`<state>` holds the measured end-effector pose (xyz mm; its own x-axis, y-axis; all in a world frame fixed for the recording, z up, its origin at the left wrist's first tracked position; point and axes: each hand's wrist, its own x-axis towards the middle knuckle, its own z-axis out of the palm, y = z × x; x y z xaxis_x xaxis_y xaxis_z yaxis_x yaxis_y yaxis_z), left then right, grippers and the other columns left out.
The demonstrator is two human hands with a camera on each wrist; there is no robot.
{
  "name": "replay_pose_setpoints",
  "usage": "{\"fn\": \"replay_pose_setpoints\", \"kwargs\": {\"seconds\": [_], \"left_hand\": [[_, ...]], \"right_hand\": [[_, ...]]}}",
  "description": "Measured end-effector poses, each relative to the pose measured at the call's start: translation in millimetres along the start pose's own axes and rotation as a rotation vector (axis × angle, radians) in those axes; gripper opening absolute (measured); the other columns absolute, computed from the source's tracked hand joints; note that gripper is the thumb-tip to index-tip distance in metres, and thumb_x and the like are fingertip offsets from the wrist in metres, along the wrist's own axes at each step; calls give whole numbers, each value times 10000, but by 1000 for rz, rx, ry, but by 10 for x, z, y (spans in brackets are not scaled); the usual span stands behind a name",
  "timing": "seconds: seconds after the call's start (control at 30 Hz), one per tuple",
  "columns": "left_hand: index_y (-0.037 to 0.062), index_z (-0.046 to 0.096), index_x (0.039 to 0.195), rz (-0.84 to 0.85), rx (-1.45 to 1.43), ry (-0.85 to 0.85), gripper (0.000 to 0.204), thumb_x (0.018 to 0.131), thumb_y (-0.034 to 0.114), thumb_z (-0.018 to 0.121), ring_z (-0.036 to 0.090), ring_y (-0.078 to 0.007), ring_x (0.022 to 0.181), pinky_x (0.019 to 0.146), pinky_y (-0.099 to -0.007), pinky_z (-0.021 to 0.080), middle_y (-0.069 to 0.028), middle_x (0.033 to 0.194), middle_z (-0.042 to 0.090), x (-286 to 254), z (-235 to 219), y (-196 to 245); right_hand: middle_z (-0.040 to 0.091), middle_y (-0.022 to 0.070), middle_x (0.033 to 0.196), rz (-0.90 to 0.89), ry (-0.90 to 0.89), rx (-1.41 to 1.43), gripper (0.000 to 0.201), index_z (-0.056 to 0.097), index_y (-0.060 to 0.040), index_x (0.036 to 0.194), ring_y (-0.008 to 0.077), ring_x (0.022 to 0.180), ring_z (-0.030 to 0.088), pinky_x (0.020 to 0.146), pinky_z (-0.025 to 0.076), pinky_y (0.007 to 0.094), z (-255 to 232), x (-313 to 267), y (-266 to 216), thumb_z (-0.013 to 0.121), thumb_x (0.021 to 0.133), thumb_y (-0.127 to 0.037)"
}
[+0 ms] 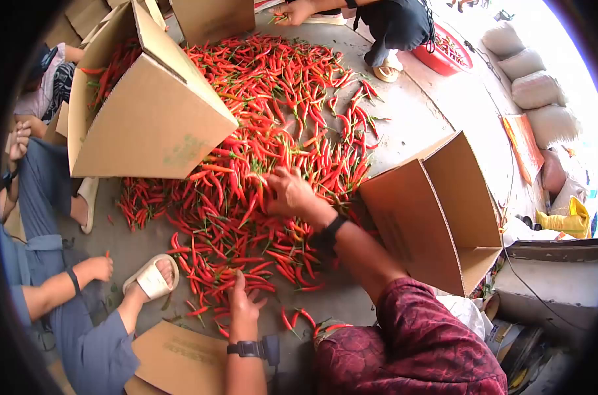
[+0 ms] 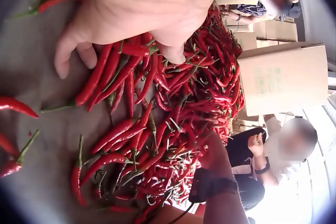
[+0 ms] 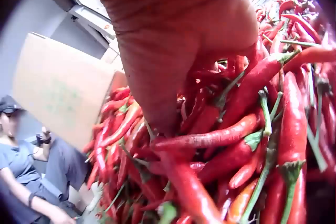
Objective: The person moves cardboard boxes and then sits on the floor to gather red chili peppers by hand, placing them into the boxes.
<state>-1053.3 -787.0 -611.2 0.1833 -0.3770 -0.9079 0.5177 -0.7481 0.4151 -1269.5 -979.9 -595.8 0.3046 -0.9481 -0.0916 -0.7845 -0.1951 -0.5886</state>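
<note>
"What's the nearest worry?"

"The left hand (image 1: 246,306). Its fingers are spread loosely over a few red chillies (image 2: 94,79), with nothing clenched. If it scooped like that, slim pods could slide out between the fingers."

"And the strays?"

"A few loose pods (image 1: 289,319) lie on the floor (image 1: 124,240) just right of the left wrist. A shifting knee or foot could crush them. The white sandal (image 1: 153,278) left of that hand is close enough to the pile's edge to do the same."

"Where's the right hand (image 1: 294,192)?"

"Farther out, its fingertips sunk in the main heap (image 1: 273,79), which spreads around and beyond both hands. I can't tell whether it grasps any pods; they hide the tips. Pulling hard there could snap tangled stems or split skins."

"The cartons?"

"The open carton (image 1: 404,217) right of the right hand is near that forearm, so a wide elbow swing might knock it. Beyond the left hand, another carton (image 1: 154,122) holds chillies and borders the heap; a bump could spill some."

"Anything farther?"

"The red basin (image 1: 437,64), well beyond the right hand, sits near another person's foot, so a careless step could jolt it."
</note>
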Motion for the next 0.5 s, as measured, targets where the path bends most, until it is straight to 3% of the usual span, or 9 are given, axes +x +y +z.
{"fn": "replay_pose_setpoints", "kwargs": {"seconds": [0.1, 0.2, 0.23, 0.27, 0.3, 0.33, 0.37, 0.43, 0.5], "left_hand": [[163, 212, 1403, 24, 6, -71, 908, 733, 587, 653, 239, -429, 1287, 953, -680, 221, -152, 1435, 205, -84, 2, 55], [133, 198, 1401, -8, -17, -179, 941, 721, 575, 677, 249, -409, 1288, 964, -680, 200, -164, 1432, 205, 28, -164, 23], [140, 209, 1404, -8, -38, -154, 970, 693, 589, 691, 228, -399, 1300, 979, -675, 180, -168, 1429, 201, 8, -180, 16], [148, 220, 1408, -4, -57, -137, 999, 664, 604, 706, 206, -388, 1312, 995, -669, 160, -173, 1426, 198, -16, -137, 4], [156, 230, 1411, 2, -76, -127, 1028, 635, 619, 720, 185, -378, 1324, 1011, -664, 140, -178, 1423, 194, -34, -125, -2], [155, 251, 1398, 3, -84, -145, 1005, 637, 609, 724, 197, -364, 1319, 1001, -682, 138, -176, 1421, 199, 28, -165, -38], [156, 255, 1395, 16, -79, -155, 993, 642, 606, 722, 197, -360, 1318, 995, -689, 144, -174, 1421, 200, -7, -160, -40], [158, 262, 1388, 39, -75, -164, 971, 653, 599, 718, 196, -352, 1317, 981, -704, 154, -171, 1420, 201, -74, -138, -47], [163, 260, 1376, 58, -62, -167, 943, 665, 558, 735, 219, -348, 1302, 953, -714, 204, -132, 1436, 188, -131, -117, -56]], "right_hand": [[472, 161, 1255, -134, -240, 34, 588, 599, -82, 1106, 395, 1129, 434, 947, 401, 465, 282, -584, -270, 730, 599, -348], [629, 128, 1050, -106, -260, 417, 345, 653, -51, 1003, 234, 925, 608, 827, 493, 349, -154, -632, -345, 723, 715, -229], [643, 117, 991, -382, 28, 339, 259, 657, -46, 985, 204, 841, 623, 742, 509, 318, -224, -519, -98, 683, 772, -190], [646, 128, 962, 196, 24, 586, 235, 658, -28, 950, 206, 783, 625, 707, 505, 314, -576, -477, -168, 655, 804, -212], [644, 152, 949, 362, 218, 442, 259, 652, -25, 942, 241, 787, 623, 710, 498, 342, -538, -223, 225, 639, 817, -251], [636, 184, 921, 140, 526, -34, 300, 631, -36, 990, 300, 783, 616, 717, 494, 391, -589, -99, 555, 620, 830, -289], [628, 198, 865, 232, 738, -276, 310, 586, -46, 1053, 360, 768, 611, 719, 493, 421, -396, 108, 1100, 584, 843, -274], [575, 242, 1023, 236, 89, -584, 272, 545, -79, 1072, 363, 1022, 551, 751, 490, 455, -500, -34, 1309, 547, 830, -203], [504, 230, 1140, 312, -84, -480, 436, 501, -100, 1158, 391, 1099, 477, 837, 430, 480, -343, -68, 1290, 539, 806, -355]]}}
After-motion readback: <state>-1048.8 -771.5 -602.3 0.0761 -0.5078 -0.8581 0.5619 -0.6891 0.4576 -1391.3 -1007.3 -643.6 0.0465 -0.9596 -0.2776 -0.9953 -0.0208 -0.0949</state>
